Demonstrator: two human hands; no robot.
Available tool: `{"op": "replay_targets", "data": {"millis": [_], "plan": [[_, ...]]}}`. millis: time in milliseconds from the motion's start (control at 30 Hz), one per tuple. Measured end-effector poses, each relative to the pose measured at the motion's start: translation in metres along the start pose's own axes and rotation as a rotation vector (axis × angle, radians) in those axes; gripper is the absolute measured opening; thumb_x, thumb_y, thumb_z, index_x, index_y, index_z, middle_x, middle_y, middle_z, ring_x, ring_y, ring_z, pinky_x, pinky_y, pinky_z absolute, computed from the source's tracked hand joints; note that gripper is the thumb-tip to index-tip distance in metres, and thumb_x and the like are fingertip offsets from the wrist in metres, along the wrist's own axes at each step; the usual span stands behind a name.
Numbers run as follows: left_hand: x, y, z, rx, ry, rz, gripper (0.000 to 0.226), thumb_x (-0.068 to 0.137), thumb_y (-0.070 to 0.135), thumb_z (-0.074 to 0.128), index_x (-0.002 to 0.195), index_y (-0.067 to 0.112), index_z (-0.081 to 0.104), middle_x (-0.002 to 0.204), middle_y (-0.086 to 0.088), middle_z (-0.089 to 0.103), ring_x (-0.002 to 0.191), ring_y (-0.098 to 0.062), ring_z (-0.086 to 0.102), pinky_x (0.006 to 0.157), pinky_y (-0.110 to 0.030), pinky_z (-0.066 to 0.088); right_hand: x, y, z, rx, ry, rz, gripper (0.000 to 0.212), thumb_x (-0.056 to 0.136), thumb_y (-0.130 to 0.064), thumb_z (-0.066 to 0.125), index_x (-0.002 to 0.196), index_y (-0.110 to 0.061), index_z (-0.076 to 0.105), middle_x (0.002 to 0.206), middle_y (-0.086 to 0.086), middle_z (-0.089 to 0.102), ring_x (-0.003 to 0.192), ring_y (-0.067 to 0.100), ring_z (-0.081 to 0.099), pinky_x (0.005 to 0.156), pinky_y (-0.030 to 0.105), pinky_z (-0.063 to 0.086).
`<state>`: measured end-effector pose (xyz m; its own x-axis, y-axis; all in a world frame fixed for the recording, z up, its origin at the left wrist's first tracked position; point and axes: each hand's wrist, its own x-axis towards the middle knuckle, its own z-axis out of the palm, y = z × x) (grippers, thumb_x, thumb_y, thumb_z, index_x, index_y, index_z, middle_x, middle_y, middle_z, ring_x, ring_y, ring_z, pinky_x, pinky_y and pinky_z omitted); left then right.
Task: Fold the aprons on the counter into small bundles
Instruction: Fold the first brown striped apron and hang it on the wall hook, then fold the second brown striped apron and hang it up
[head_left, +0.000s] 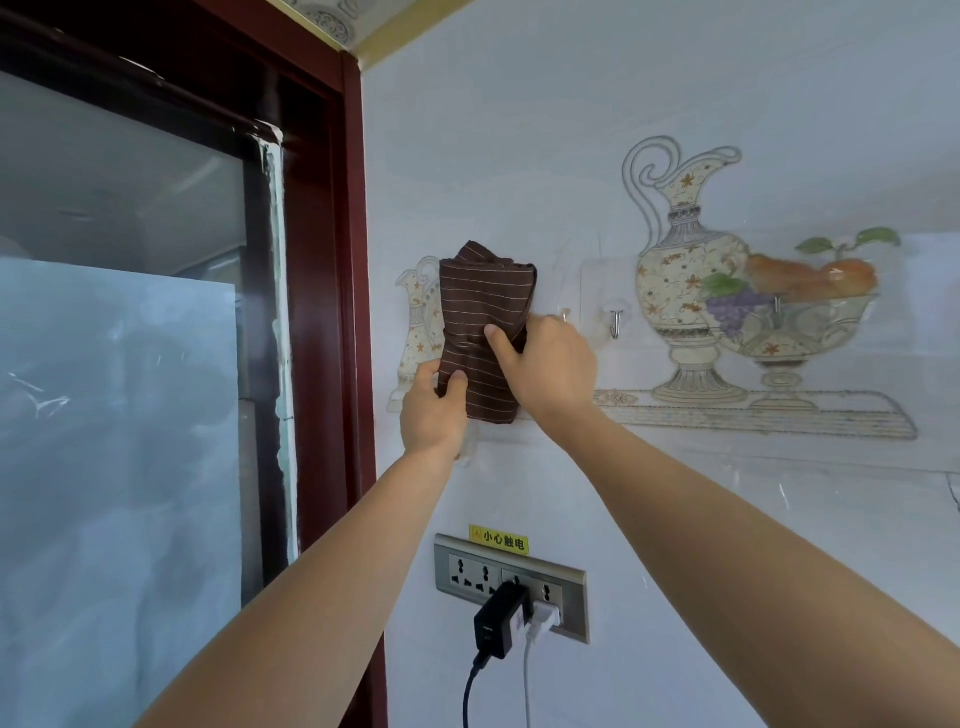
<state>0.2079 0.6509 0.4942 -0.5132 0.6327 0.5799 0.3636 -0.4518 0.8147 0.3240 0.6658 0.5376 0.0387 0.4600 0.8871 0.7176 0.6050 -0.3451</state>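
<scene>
Brown striped fabric apron bundle (480, 332) conceals most fingers of left hand (434, 410) and right hand (550, 364). Black charger cable (467, 696) runs off the bottom edge.

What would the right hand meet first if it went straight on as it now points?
Probably the tiled wall, just behind the apron bundle that the right hand grips; depth is unclear.

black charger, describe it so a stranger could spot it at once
Right of the dark red door frame, low on the white wall, a silver socket plate sits under a yellow label. The black charger is plugged into it, black cable hanging down; the plug beside it is white.
</scene>
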Motion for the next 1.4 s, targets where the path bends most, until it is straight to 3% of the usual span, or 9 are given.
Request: {"op": "replay_targets", "data": {"millis": [133,300,600,700,867,967,1133,1267,1400], "plan": [[0.001,0.007,0.001,0.137,0.119,0.088,0.039,0.097,0.033,0.054,0.135,0.027,0.049,0.127,-0.008,0.049,0.114,-0.024,0.051,0.097,-0.038,0.047,-0.017,0.003,0.006,0.207,0.031,0.065,0.037,0.094,-0.052,0.052,0.104,-0.016,0.046,0.088,0.0,0.065,0.077,0.023,0.062,0.065,0.038,0.05],[-0.01,0.007,-0.005,0.366,0.243,0.344,0.048,0.089,0.03,0.068,0.134,0.025,0.052,0.123,-0.006,0.041,0.102,-0.02,0.052,0.077,-0.022,0.04,-0.025,0.009,0.005,0.349,-0.021,0.152,0.033,0.094,-0.047,0.056,0.099,-0.017,0.044,0.083,-0.001,0.063,0.075,0.019,0.061,0.064,0.035,0.047],[-0.029,0.012,-0.019,0.41,0.147,0.229,0.04,0.095,0.021,0.058,0.134,0.021,0.052,0.122,-0.01,0.051,0.103,-0.025,0.058,0.085,-0.031,0.049,-0.05,0.009,0.006,0.585,-0.234,0.346,0.021,0.093,-0.042,0.051,0.1,-0.023,0.044,0.092,0.007,0.066,0.082,0.034,0.067,0.076,0.053,0.057],[-0.04,0.008,-0.028,0.424,0.125,0.205,0.025,0.095,0.02,0.055,0.119,0.021,0.062,0.117,-0.007,0.057,0.096,-0.022,0.06,0.083,-0.031,0.05,-0.069,0.005,-0.001,0.636,-0.246,0.397,0.012,0.095,-0.033,0.049,0.096,-0.021,0.046,0.089,0.008,0.067,0.08,0.034,0.066,0.073,0.048,0.056],[-0.077,-0.013,-0.05,0.424,0.039,0.155,0.021,0.097,0.02,0.051,0.1,0.017,0.072,0.102,0.005,0.07,0.092,-0.012,0.062,0.076,-0.022,0.043,-0.125,-0.013,-0.008,0.738,-0.439,0.378,0.019,0.099,-0.018,0.046,0.092,-0.008,0.062,0.073,0.007,0.063,0.05,0.014,0.052,0.041,0.018,0.039],[-0.124,-0.043,-0.086,0.419,0.101,0.137,0.021,0.097,0.018,0.051,0.097,0.017,0.072,0.094,0.007,0.069,0.084,-0.007,0.06,0.071,-0.014,0.041,-0.181,-0.025,0.007,0.795,-0.561,0.381,0.025,0.1,-0.019,0.046,0.088,-0.007,0.064,0.068,0.006,0.062,0.046,0.013,0.05,0.041,0.019,0.038],[-0.219,-0.131,-0.184,0.622,0.132,-0.19,0.016,0.091,0.019,0.057,0.089,0.015,0.072,0.088,-0.005,0.072,0.086,-0.025,0.064,0.075,-0.032,0.048,-0.304,-0.06,0.045,0.867,-0.87,0.473,0.025,0.098,-0.012,0.047,0.08,-0.003,0.063,0.058,0.007,0.056,0.036,0.012,0.043,0.036,0.019,0.033],[-0.348,-0.201,-0.297,0.84,0.039,-0.595,0.018,0.091,0.03,0.057,0.091,0.02,0.073,0.095,-0.005,0.072,0.094,-0.027,0.066,0.071,-0.031,0.044,-0.445,-0.113,0.065,0.832,-1.27,0.405,0.02,0.095,-0.006,0.05,0.079,-0.002,0.061,0.059,0.007,0.057,0.033,0.007,0.045,0.034,0.02,0.033],[-0.502,-0.225,-0.408,0.9,0.046,-0.873,0.021,0.09,0.031,0.053,0.098,0.025,0.071,0.102,-0.003,0.072,0.099,-0.028,0.066,0.082,-0.033,0.05,-0.584,-0.166,0.057,0.785,-1.644,0.292,0.013,0.095,-0.011,0.053,0.086,-0.01,0.062,0.068,0.004,0.062,0.043,0.011,0.052,0.04,0.023,0.041]]}}
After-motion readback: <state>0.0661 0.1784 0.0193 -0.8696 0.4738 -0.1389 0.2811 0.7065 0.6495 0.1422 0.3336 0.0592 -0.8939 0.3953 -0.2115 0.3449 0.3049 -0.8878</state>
